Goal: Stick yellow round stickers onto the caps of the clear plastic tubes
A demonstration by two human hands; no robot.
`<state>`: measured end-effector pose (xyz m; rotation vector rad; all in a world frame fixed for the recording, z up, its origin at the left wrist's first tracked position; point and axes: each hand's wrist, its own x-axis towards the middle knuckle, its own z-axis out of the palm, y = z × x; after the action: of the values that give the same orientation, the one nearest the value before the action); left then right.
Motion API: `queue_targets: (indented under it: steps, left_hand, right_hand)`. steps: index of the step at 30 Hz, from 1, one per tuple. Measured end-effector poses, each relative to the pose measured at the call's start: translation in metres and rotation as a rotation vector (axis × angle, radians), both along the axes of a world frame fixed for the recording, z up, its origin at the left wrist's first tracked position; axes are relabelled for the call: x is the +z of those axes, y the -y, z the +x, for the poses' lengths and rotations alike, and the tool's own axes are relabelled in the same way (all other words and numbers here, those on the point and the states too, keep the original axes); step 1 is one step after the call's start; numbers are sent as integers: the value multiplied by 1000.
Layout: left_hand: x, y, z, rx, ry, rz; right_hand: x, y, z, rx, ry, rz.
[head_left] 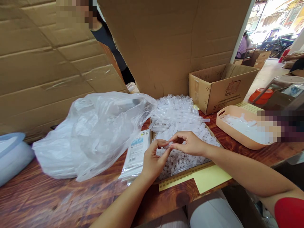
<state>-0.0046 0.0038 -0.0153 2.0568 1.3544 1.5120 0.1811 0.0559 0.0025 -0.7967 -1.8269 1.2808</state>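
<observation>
Over a shallow cardboard tray (215, 136) heaped with small clear plastic pieces (174, 109), both hands meet at the fingertips. My left hand (154, 158) pinches one side of a small clear plastic piece (169, 145). My right hand (188, 143) pinches the same piece from the right. Its exact shape is partly hidden by the fingers. Beside my left hand lies a stack of printed plastic packets (136, 152). Yellow sheets (210, 179) stick out from under the tray's front edge.
A large translucent bag (95, 136) covers the table's left part, with a pale blue container (16, 155) beyond. At right stand an open cardboard box (223, 88) and a peach basket (239, 139) of white pieces. Cardboard sheets (175, 44) rise behind; people are partly visible.
</observation>
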Motion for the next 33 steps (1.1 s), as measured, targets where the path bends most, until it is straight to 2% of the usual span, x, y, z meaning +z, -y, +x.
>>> queue_targets:
  steps: [8,22,28,33]
  left_hand:
    - [0,0,1,21,-78,11]
    - [-1,2,0,51,-84,48]
    - [3,4,1,47,-88,-15]
    - [6,5,1,42,-95,13]
  right_hand:
    - [1,1,0,-19,35,27]
    - [3,2,1,-10,50,30]
    - [3,1,2,-15,72,51]
    - [2,1,2,-10,72,60]
